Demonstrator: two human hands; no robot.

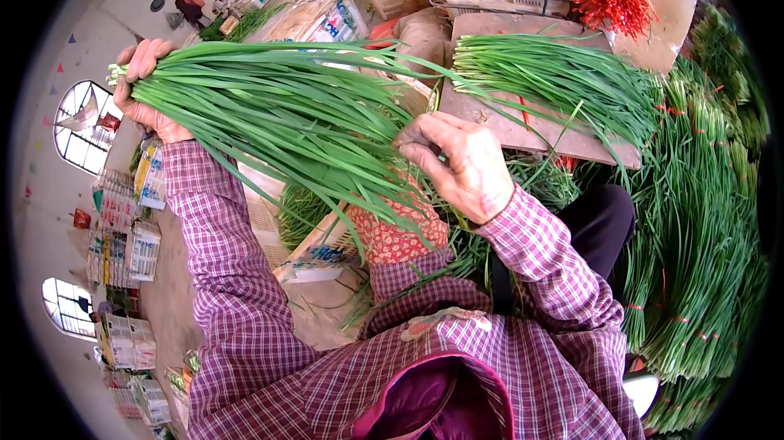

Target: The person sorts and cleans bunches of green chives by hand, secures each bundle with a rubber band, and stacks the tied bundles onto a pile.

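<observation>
One chive bunch [286, 101] stretches from ten o'clock, clasped in my left hand [149, 89]; what my right hand [467, 164] pinches at two o'clock, I cannot tell. Slack left grip could spill it.

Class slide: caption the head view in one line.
Left hand grips a bunch of long green leaves, the right hand close beside it.

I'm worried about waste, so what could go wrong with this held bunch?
The left hand grips the green bunch only near its pale ends, so some might slip out. The right hand is near its leafy side; a hard tug might tear it. In places it appears to reach the pile on the board, so they might tangle.
</observation>
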